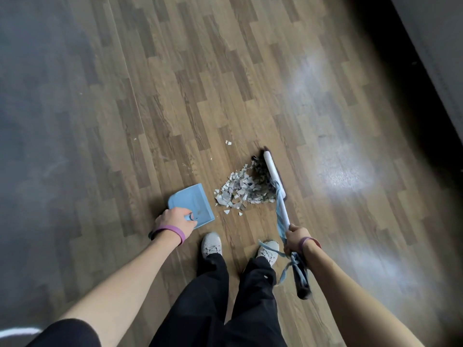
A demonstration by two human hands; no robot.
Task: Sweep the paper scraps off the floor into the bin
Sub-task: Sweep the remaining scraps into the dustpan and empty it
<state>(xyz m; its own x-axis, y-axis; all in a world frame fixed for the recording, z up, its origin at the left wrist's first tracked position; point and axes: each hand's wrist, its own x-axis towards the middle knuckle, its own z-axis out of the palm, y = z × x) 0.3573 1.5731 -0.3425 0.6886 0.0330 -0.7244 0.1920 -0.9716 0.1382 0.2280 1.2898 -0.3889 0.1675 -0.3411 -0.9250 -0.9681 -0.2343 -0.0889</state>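
A pile of grey-white paper scraps [241,190] lies on the wooden floor [175,96] in front of my feet. My left hand [175,219] grips the handle of a blue dustpan [191,200], which rests on the floor just left of the pile with its mouth towards the scraps. My right hand [298,237] grips the white handle of a broom [274,176]; its dark bristle head sits against the right side of the pile. A blue ribbon winds round the handle. A few stray scraps [228,142] lie beyond the pile. No bin is in view.
My two feet in pale sneakers [213,244] stand close behind the pile. A dark wall or furniture edge [426,58] runs along the right side. Bright light patches reflect on the floor to the right.
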